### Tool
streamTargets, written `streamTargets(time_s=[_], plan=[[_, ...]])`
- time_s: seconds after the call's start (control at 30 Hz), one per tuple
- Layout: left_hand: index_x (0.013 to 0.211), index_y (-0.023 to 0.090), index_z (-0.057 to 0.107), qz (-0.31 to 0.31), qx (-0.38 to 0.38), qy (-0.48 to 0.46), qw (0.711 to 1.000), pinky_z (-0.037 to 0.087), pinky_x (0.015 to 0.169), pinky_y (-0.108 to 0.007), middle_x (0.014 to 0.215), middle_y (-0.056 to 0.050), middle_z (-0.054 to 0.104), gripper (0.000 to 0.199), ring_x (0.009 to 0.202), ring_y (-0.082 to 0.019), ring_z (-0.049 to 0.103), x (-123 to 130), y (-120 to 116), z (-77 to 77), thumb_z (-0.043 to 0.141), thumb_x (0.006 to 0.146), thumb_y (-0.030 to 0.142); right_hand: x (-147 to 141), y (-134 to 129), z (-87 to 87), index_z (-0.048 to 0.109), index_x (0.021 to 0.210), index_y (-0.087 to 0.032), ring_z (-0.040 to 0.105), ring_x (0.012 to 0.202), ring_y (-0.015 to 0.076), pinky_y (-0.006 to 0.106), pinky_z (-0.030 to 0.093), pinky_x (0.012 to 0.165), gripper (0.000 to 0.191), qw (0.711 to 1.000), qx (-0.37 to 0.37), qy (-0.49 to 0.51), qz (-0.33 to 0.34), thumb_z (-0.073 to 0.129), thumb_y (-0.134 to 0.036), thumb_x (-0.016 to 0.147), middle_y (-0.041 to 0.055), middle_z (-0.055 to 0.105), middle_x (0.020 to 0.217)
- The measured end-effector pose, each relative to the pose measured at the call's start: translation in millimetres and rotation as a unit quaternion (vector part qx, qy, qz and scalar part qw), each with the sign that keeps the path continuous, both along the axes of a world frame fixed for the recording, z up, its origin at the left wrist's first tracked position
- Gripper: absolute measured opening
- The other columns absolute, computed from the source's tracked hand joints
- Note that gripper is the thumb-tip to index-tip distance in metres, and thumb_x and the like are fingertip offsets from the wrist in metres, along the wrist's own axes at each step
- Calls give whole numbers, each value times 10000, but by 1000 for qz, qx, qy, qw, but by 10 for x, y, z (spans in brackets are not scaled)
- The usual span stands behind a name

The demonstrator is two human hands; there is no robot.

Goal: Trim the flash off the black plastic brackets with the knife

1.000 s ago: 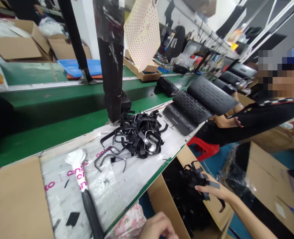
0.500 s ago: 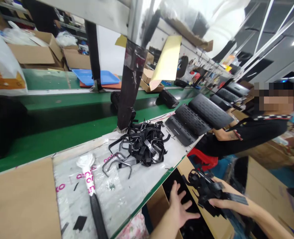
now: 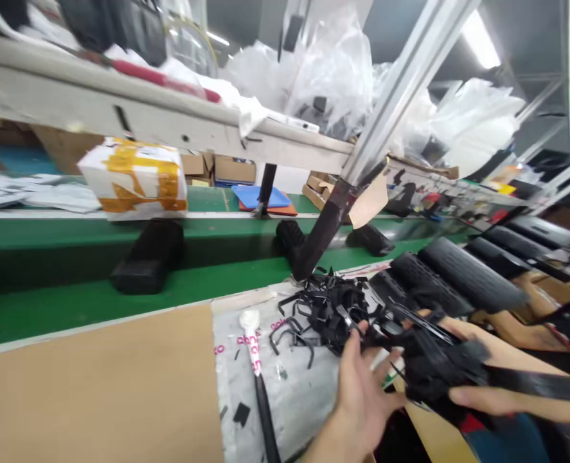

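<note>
My left hand (image 3: pixel 362 392) is over the right edge of the worktop, fingers spread, its fingertips beside a pile of black bent strips (image 3: pixel 335 308). To its right, my right hand (image 3: pixel 487 373) grips a bundle of black strips (image 3: pixel 439 360), thumb below and fingers above; one long strip lies back along the forearm. The bundle hangs close to the pile's right side. A black-handled tool (image 3: pixel 264 411) with a white wrapped head lies on the plastic-covered worktop (image 3: pixel 304 392), left of my left hand.
Brown cardboard (image 3: pixel 96 392) covers the worktop's left part. Behind runs a green conveyor (image 3: pixel 217 276) with a black box-shaped part (image 3: pixel 150 257). A dark post (image 3: pixel 323 235) stands behind the pile. Black perforated covers (image 3: pixel 472 270) and another person's arm (image 3: pixel 520 328) are at right.
The camera view has swung left. Both hands have come up from the box beside the bench towards the pile, my right hand still holding the bundle.
</note>
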State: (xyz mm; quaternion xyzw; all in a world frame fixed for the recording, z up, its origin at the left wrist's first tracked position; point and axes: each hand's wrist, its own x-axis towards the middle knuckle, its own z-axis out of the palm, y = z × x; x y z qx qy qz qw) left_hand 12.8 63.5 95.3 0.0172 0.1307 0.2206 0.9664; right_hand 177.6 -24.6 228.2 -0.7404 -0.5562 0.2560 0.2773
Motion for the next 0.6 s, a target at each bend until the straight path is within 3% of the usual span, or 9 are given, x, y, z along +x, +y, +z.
streamTargets(time_s=[0.03, 0.1, 0.2, 0.27, 0.33, 0.43, 0.53, 0.6], plan=[[1482, 340, 509, 30, 7, 20, 999, 504, 780, -349, 1360, -97, 597, 543, 1272, -283, 570, -149, 158, 6, 424, 1037, 639, -129, 260, 36, 692, 1201, -192, 723, 1037, 327, 411, 625, 936, 627, 998, -22, 4, 51, 864, -579, 739, 156, 734, 1163], [1452, 284, 524, 94, 7, 65, 993, 488, 764, -312, 1306, -98, 633, 493, 1167, -247, 612, -426, 460, -42, 421, 1066, 573, -385, 757, -5, 651, 1191, -140, 716, 1022, 303, 387, 622, 904, 625, 986, -56, -18, 156, 853, -521, 737, 143, 726, 1131], [1424, 213, 544, 165, -30, 128, 978, 464, 736, -276, 1226, -100, 664, 460, 998, -198, 639, -753, 779, -201, 402, 1092, 499, -753, 1352, -276, 594, 1249, -112, 712, 1031, 289, 392, 603, 939, 654, 973, -87, -15, 212, 818, -455, 739, 126, 727, 1123], [1441, 199, 540, 185, -66, 153, 969, 492, 795, -289, 1286, -114, 668, 479, 1036, -204, 654, -902, 847, -302, 411, 1091, 498, -962, 1611, -488, 609, 1288, -132, 683, 1134, 304, 402, 562, 1023, 653, 966, -42, -91, 238, 804, -295, 686, 128, 708, 1224], [1474, 197, 528, 202, -92, 156, 963, 512, 963, -330, 1407, -127, 641, 500, 1199, -231, 648, -999, 813, -382, 444, 1080, 492, -1121, 1766, -655, 615, 1343, -156, 642, 1243, 336, 416, 535, 1068, 712, 939, -30, -208, 272, 794, -212, 656, 147, 658, 1341], [1553, 227, 478, 229, -105, 164, 954, 383, 1229, -401, 1569, -104, 555, 521, 1444, -250, 534, -1060, 689, -521, 454, 1071, 423, -1284, 1874, -807, 625, 1374, -158, 620, 1282, 371, 448, 552, 1043, 699, 895, -64, -338, 286, 798, -192, 698, 182, 598, 1427], [1667, 279, 312, 254, -65, 180, 948, 221, 1331, -399, 1709, -27, 394, 641, 1596, -188, 335, -1033, 607, -778, 446, 1042, 316, -1407, 1927, -915, 623, 1408, -147, 556, 1338, 420, 525, 544, 1060, 771, 877, -60, -382, 285, 861, -210, 677, 201, 500, 1551], [1706, 285, 218, 251, -6, 203, 947, 185, 1337, -368, 1748, 0, 310, 783, 1635, -162, 233, -978, 577, -1005, 517, 983, 304, -1467, 1952, -989, 615, 1438, -154, 515, 1369, 426, 555, 522, 1093, 846, 869, -54, -400, 288, 920, -273, 657, 186, 449, 1604]])
